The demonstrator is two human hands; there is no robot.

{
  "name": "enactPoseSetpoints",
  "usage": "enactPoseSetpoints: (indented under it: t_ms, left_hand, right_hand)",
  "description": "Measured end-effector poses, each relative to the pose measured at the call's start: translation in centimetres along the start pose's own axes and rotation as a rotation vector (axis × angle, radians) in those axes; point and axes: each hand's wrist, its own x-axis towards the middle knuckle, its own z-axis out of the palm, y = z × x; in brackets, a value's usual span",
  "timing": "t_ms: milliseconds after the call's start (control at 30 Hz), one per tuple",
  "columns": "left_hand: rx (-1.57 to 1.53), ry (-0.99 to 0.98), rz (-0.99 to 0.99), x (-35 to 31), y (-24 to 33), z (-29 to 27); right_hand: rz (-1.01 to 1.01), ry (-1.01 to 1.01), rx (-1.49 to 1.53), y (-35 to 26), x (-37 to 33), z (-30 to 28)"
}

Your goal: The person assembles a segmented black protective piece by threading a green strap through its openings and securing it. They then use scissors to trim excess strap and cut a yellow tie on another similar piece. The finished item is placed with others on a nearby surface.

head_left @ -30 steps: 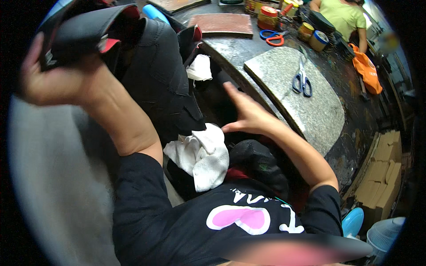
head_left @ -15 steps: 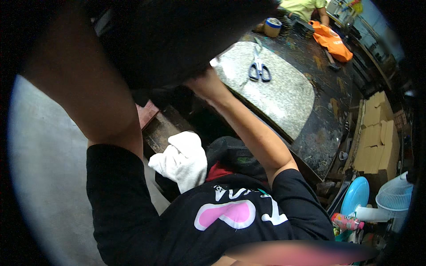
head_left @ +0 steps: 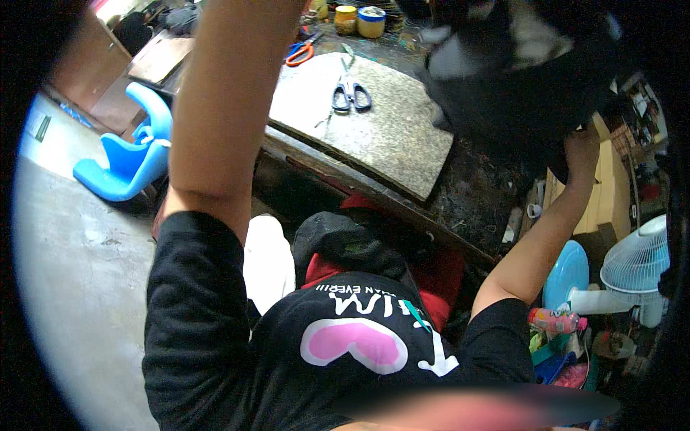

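A large, dark, blurred black piece that looks like cloth or leather [head_left: 496, 100] hangs over the right part of the workbench. My right hand [head_left: 582, 147] is closed at its lower right edge, the fingers partly lost in shadow. My left forearm runs up past the top edge, so that hand is outside the picture. Beside the black piece lies a speckled grey stone slab [head_left: 402, 136], partly covered by it. Scissors with dark blue handles [head_left: 351, 98] rest on the slab. A white cloth [head_left: 269, 258] is by my lap.
Orange-handled scissors [head_left: 302, 54] and a blue-and-cream jar [head_left: 371, 23] sit further back on the workbench [head_left: 467, 208]. At the left stands a blue plastic chair [head_left: 133, 169]. A white-caged fan [head_left: 636, 262], cardboard boxes [head_left: 611, 187] and a pink bottle [head_left: 557, 321] crowd the right.
The black piece has swung from the upper left to the upper right, and my right hand has moved right with it. My left arm now reaches straight up. The view has shifted.
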Motion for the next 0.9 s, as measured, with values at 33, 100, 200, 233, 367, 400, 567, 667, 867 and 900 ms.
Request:
enactPoseSetpoints:
  t_ms: [33,100,200,233,367,400,567,667,867,900]
  left_hand:
    - [0.115,-0.037,0.122,-2.3,0.1,2.2]
    - [-0.491,-0.006,-0.512,-8.9,0.8,6.3]
    - [-1.060,0.287,-1.261,-18.2,2.1,9.9]
    - [-0.960,0.303,-1.203,-20.3,2.1,10.2]
    - [-0.774,0.150,-1.398,-24.8,3.5,10.8]
    - [-0.746,0.123,-1.446,-25.3,3.9,10.6]
    - [-0.797,0.004,-1.649,-28.1,5.5,8.8]
    - [-0.845,-0.166,-1.710,-29.9,5.6,7.3]
    - [-0.817,-0.554,-1.425,-31.5,6.3,7.0]
    - [-0.730,-0.577,-1.302,-31.7,6.8,7.2]
  right_hand:
    - [0.030,-0.088,-0.043,2.5,0.4,0.1]
    - [-0.168,-0.227,0.267,6.5,0.5,2.9]
    - [0.089,-0.174,0.529,9.4,-0.2,9.2]
    - [0.096,-0.061,0.455,9.7,-0.1,10.4]
    - [0.043,0.145,0.237,7.4,-0.5,9.9]
    - [-0.088,0.158,0.216,6.3,-0.6,8.7]
    - [-0.538,0.371,0.039,-2.0,-3.6,9.4]
    - [-0.584,0.195,-0.253,-3.9,-4.2,12.7]
    - [-0.445,-0.073,-0.113,-1.6,1.0,10.5]
    - [-0.364,-0.060,-0.231,-2.6,1.5,9.9]
